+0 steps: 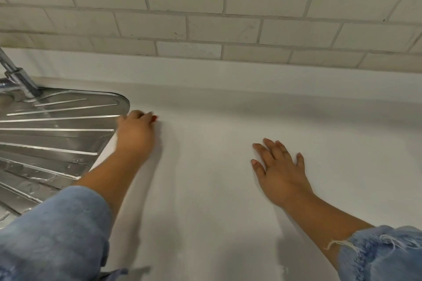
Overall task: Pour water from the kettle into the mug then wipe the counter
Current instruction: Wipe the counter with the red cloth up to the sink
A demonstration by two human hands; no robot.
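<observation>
Neither kettle, mug nor cloth is in view. My left hand (136, 130) rests on the white counter (217, 155) beside the corner of the steel drainboard, its fingers curled down and holding nothing I can see. My right hand (279, 167) lies flat on the counter to the right, palm down, fingers spread, with nothing under it that shows. Both arms wear blue denim sleeves pushed up the forearm.
A ribbed steel drainboard (52, 134) fills the left side, with a chrome tap base (20, 80) at its back. A white tiled wall (228, 18) rises behind the counter. The counter stretches bare to the right.
</observation>
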